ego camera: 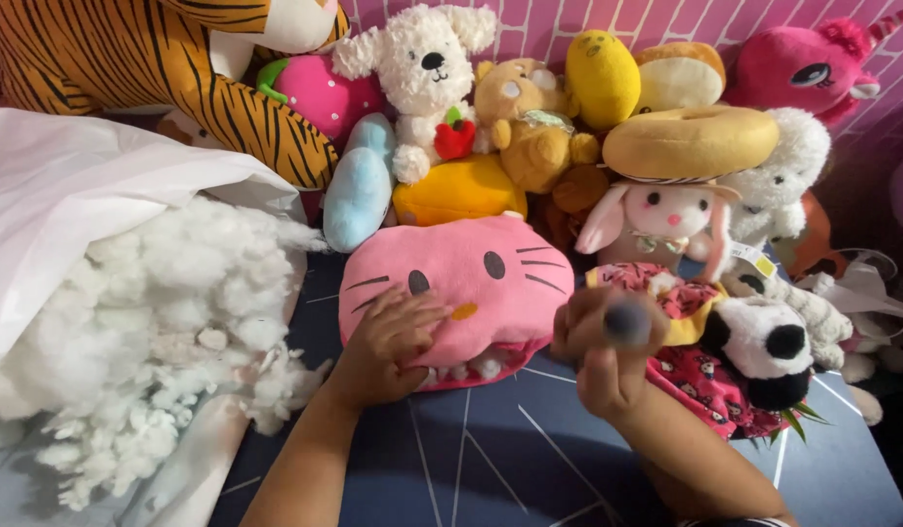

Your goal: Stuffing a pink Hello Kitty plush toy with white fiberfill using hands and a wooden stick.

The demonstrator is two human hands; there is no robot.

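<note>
Stuffing (pixel 168 303), one heap, left of frame, spilling from one white bag (pixel 71 195): we judge it feather-light, loose and clingy, best pinched in tufts.

Tiger (pixel 129 68), one, upper left: large plush, lying apart from our hands.

Cat cushion (pixel 471 283), one, pink, centre of frame on the dark mat (pixel 491 449). Its lower seam gapes, white fill showing. We judge it light, soft and floppy, not fragile; best taken by the fabric rim at the opening while the face is pressed flat.

Small plush, upper and right of frame: one white dog (pixel 422 68), one bear (pixel 520 122), one donut (pixel 691 141), one rabbit (pixel 656 224), one panda (pixel 764 351), one pink unicorn (pixel 803 68); the rest overlap too much to count.

Left hand (pixel 388 346): fingers spread, lying flat on the cushion's lower left.

Right hand (pixel 608 351): curled at the cushion's right corner around a blurred grey object (pixel 627 322); we cannot tell what it is.
</note>
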